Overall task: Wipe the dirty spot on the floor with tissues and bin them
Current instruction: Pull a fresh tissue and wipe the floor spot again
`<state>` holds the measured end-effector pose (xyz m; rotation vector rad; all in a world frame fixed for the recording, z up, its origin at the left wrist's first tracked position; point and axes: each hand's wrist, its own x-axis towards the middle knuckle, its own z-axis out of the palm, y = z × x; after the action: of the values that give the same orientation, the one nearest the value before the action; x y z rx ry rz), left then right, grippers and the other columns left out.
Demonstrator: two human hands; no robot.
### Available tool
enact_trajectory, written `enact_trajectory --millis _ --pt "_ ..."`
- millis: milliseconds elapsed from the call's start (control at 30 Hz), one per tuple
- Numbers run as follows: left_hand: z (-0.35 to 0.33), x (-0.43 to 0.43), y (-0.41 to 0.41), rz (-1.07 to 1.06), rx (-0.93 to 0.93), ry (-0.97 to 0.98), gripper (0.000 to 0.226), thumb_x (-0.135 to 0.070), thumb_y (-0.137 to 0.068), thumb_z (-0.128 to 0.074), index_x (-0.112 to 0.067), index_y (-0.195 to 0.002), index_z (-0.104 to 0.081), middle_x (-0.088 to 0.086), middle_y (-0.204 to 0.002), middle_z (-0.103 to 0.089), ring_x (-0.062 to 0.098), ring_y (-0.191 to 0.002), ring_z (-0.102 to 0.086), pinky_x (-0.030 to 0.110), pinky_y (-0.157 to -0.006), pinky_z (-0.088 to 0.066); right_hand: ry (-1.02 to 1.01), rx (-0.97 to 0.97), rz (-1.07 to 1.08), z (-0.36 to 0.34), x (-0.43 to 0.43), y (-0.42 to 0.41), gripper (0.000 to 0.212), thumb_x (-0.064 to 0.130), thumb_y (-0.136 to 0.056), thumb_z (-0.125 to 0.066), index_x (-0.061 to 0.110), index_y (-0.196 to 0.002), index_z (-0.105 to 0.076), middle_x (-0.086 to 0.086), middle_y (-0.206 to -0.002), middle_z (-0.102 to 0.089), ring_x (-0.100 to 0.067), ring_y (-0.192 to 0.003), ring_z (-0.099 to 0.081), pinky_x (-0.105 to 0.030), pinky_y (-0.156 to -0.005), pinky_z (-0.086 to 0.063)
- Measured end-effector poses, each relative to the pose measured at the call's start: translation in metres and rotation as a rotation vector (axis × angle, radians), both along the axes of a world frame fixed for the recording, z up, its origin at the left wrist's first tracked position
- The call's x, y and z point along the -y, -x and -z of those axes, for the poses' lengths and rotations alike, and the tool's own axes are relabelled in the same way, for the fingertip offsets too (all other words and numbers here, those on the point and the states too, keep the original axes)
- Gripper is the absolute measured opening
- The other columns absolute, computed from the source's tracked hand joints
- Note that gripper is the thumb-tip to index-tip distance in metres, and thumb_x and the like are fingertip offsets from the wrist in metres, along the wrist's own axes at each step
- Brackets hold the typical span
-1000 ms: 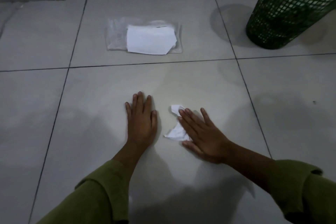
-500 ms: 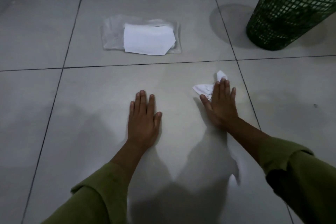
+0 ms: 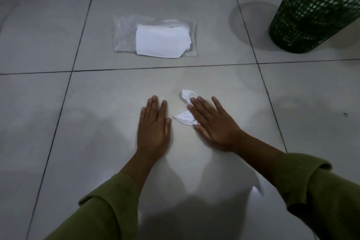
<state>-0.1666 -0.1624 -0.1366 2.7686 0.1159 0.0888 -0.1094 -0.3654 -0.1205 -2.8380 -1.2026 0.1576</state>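
i see r hand [image 3: 214, 126] flat, fingers spread, pinning crumpled tissue [image 3: 186, 107] to floor tile [image 3: 97, 122] mid-wipe, wad poking out far-left of its fingertips, long axis near-far, l hand [image 3: 153, 128] flat w/ nothing just left, green bin [image 3: 303, 25] far right so r hand is nearer.

A: Does any print, label, brand or number stand on the clear plastic packet of white tissues [image 3: 155, 39]?

B: None can be read; its top sheet is blank white and the wrap shows only glare.

A: And the dark green mesh plastic waste basket [image 3: 311, 11], or the pale grey square floor tiles [image 3: 48, 31]?

B: Neither bears any legible mark or sign.
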Motion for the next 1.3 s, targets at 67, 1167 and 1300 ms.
enact_trajectory --millis 67,1167,1300 --pt "-0.001 0.0 0.0 0.007 -0.004 -0.008 0.06 -0.039 -0.091 -0.014 -0.016 -0.146 -0.02 0.011 -0.157 -0.014 0.021 -0.145 -0.006 0.028 -0.114 0.005 0.032 -0.005 0.057 -0.001 0.008 -0.006 0.061 0.037 -0.098 -0.005 0.005 -0.143 -0.029 -0.014 -0.151 -0.031 -0.027 -0.141 -0.026 -0.046 -0.115 -0.012" --pt "-0.005 -0.017 0.003 0.091 -0.037 0.03 0.068 -0.045 -0.087 -0.013 -0.01 -0.145 -0.02 0.01 -0.157 -0.014 0.021 -0.145 -0.008 0.035 -0.116 -0.009 -0.463 -0.189 0.342 -0.03 0.019 0.007 0.026 -0.003 -0.082 -0.052 0.01 -0.095 -0.071 -0.011 -0.096 -0.07 -0.019 -0.089 -0.057 -0.013 -0.075 -0.037" --pt "-0.007 -0.02 0.003 0.103 -0.037 0.05 0.068 -0.045 -0.087 -0.015 -0.009 -0.145 -0.022 0.011 -0.156 -0.015 0.02 -0.145 -0.008 0.035 -0.116 -0.01 -0.82 -0.247 0.757 -0.039 0.022 -0.011 0.041 -0.013 -0.081 -0.052 0.01 -0.113 -0.065 -0.005 -0.095 -0.066 -0.016 -0.081 -0.061 -0.003 -0.07 -0.045"
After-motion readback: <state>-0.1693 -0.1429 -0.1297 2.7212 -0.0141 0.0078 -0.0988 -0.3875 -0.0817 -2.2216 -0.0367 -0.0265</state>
